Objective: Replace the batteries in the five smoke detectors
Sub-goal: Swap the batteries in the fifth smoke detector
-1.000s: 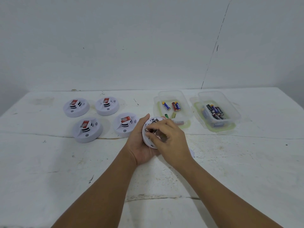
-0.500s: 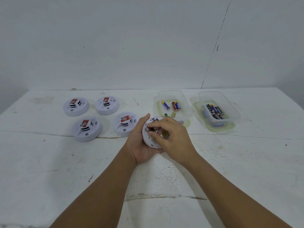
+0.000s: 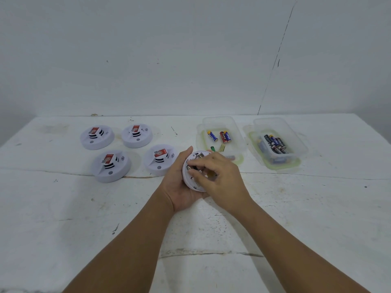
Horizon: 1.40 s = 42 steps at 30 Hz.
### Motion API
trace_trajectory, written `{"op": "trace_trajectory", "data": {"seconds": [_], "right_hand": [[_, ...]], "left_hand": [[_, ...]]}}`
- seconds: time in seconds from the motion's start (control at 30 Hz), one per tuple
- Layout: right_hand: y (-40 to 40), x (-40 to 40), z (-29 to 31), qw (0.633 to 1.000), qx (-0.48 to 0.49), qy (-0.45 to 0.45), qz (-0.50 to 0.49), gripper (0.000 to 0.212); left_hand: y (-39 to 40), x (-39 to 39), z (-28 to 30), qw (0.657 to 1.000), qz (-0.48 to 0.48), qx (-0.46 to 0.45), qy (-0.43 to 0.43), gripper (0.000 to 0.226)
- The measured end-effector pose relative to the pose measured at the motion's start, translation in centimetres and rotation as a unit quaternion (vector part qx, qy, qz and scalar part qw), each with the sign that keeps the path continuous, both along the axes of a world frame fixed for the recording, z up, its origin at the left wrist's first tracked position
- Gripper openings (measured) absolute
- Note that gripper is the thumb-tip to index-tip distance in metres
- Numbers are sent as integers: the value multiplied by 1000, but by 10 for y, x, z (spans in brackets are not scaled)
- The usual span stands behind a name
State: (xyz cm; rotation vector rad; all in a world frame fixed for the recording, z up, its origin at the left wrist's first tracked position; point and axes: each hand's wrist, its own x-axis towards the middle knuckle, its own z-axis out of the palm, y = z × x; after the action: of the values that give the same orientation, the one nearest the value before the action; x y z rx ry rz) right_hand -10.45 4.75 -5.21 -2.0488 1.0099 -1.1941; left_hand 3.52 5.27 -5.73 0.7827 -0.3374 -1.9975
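Observation:
My left hand grips a white round smoke detector just above the table, with its open back turned toward me. My right hand lies over that back, and its fingertips pinch a small battery at the compartment. Most of the compartment is hidden under my fingers. Four more white detectors with red labels sit face up on the table to the left.
A clear plastic container behind my hands holds a few blue, yellow and red batteries. A second clear container to the right holds several dark batteries. The white table ends at a white wall.
My right hand's fingers have shifted slightly over the back of the held detector. My left hand and the detector have stayed in place.

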Motion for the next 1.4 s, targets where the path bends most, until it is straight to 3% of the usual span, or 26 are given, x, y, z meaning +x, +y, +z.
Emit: {"op": "trace_trajectory", "data": {"seconds": [0.2,0.4,0.6,0.93,1.13,1.4], "right_hand": [[2,0,-4,1000,-6,-19,-14,19],[1,-2,0,999,24,-27,3,38],[2,-2,0,1000,7,-21,-8,25],[9,9,1,998,-6,-11,-63,15],[18,23,7,977,150,-93,-120,44],[4,4,27,950,281,-64,-117,47]], "left_hand": [[0,1,2,1000,9,7,-1,52],[0,-1,1,999,8,-14,-45,50],[-1,1,0,1000,7,4,-6,50],[0,0,4,1000,9,22,-12,48],[0,0,0,999,15,35,7,43],[2,-1,0,1000,3,-15,-25,55]]}}
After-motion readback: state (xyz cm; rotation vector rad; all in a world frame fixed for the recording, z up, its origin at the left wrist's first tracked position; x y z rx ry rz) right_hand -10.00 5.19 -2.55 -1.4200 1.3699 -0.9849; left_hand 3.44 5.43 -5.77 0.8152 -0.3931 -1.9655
